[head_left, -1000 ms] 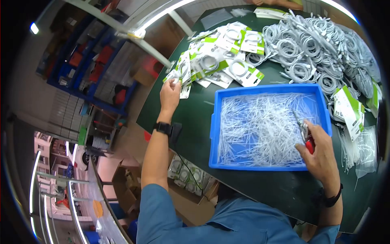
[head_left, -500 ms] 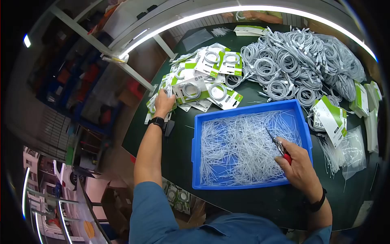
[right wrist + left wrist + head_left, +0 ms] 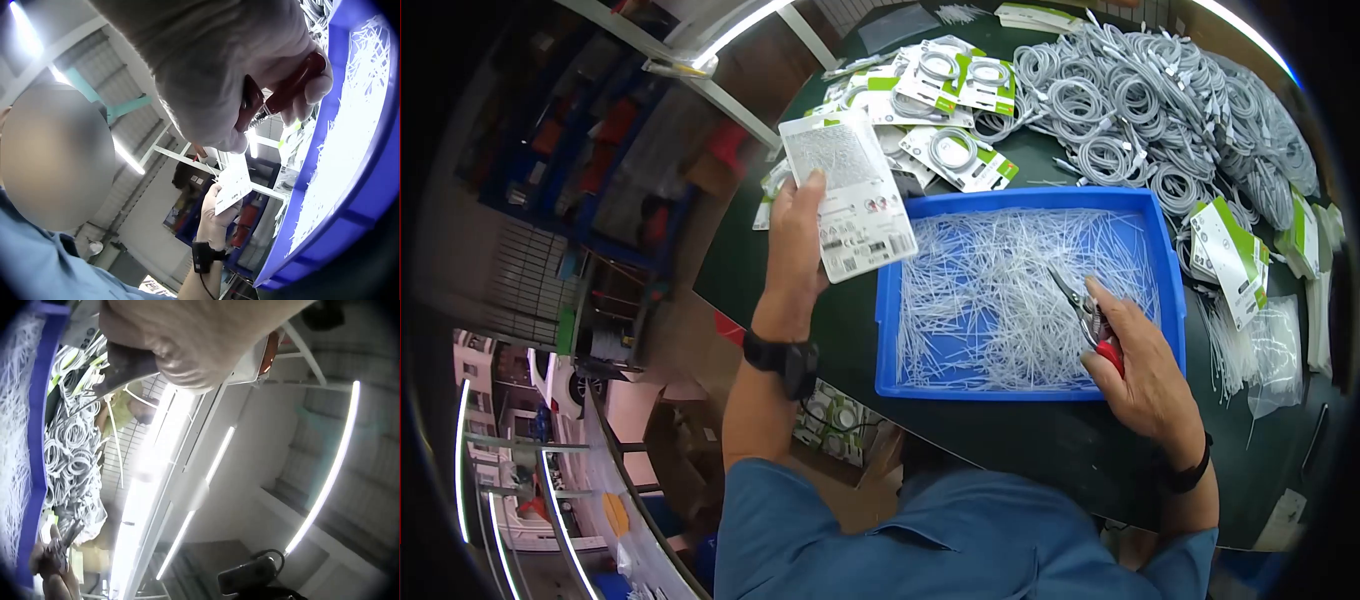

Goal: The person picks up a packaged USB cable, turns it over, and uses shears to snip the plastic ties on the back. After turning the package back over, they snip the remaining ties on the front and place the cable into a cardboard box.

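Observation:
My left hand (image 3: 798,235) grips a flat white cable package (image 3: 865,205), its thumb over the printed face and its barcode end close to the tray's left corner. A thin white strip (image 3: 115,444) dangles beside that hand in the left wrist view. My right hand (image 3: 1150,385) holds red-handled pliers (image 3: 1109,350), their slim jaws pointing up and left over the tray. The spring between the red handles (image 3: 294,81) shows in the right wrist view. Below the pliers, the blue tray (image 3: 1040,393) contains many thin white plastic strips (image 3: 1030,300).
Packaged cables (image 3: 955,150) with green and white cards lie piled behind the tray. A big heap of coiled grey cables (image 3: 1120,100) spreads at the back right. Cards (image 3: 1228,255), a bundle of white ties (image 3: 1225,345) and a clear bag (image 3: 1277,350) lie to the right.
My left hand has lifted a package off the pile and brought it nearer, printed side to view. My right hand stays over the tray with the pliers.

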The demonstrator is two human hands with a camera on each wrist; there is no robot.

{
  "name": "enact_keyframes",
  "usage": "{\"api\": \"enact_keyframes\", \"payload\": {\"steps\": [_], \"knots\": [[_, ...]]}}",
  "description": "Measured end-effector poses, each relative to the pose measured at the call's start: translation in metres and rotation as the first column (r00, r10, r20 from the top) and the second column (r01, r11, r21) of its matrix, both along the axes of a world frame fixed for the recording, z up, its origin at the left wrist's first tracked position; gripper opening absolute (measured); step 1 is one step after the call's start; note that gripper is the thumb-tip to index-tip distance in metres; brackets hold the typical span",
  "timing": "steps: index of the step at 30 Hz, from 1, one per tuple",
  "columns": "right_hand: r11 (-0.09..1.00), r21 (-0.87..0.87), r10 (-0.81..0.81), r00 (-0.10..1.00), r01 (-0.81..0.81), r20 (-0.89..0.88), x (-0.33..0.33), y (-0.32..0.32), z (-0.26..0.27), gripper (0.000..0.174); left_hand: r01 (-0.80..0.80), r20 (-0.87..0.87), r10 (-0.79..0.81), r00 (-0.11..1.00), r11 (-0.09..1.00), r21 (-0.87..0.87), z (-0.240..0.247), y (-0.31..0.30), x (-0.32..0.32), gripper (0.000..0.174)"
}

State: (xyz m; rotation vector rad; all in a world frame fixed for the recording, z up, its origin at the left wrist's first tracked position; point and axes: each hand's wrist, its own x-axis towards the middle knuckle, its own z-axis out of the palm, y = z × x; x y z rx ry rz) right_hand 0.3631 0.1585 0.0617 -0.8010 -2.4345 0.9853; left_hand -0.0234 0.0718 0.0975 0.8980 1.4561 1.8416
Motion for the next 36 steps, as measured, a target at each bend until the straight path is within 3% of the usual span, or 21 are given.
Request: {"api": "enact_keyframes", "payload": {"steps": [3, 5, 10, 21, 30, 36], "knots": [[0.999, -0.046, -0.021, 0.999, 0.019, -0.037, -0.003, -0.010, 0.004, 0.076, 0.017, 0.177, -0.013, 0.984, 1.000, -0.020, -0.011, -0.024, 0.073, 0.038], [0.998, 0.054, -0.018, 1.000, 0.019, -0.013, -0.002, -0.016, -0.001, 0.077, 0.032, 0.266, -0.031, 0.963, 0.999, -0.001, -0.026, -0.031, 0.103, 0.037], [0.984, 0.178, -0.016, 0.999, 0.007, 0.048, 0.000, -0.033, -0.012, 0.077, 0.016, 0.284, -0.032, 0.958, 0.998, 0.058, -0.054, -0.032, 0.149, 0.038], [0.970, 0.237, -0.071, 0.996, 0.055, 0.059, 0.003, -0.038, -0.027, 0.081, 0.114, 0.159, -0.119, 0.980, 0.993, 0.041, -0.077, -0.036, 0.176, 0.039], [0.973, 0.211, -0.122, 0.983, 0.091, 0.137, 0.010, -0.051, -0.029, 0.086, 0.110, 0.295, -0.152, 0.943, 0.982, 0.155, -0.092, -0.039, 0.194, 0.042], [0.985, 0.118, -0.144, 0.975, 0.125, 0.171, 0.021, -0.060, -0.030, 0.081, 0.167, 0.364, -0.201, 0.910, 0.978, 0.124, -0.102, -0.038, 0.203, 0.044]]}}
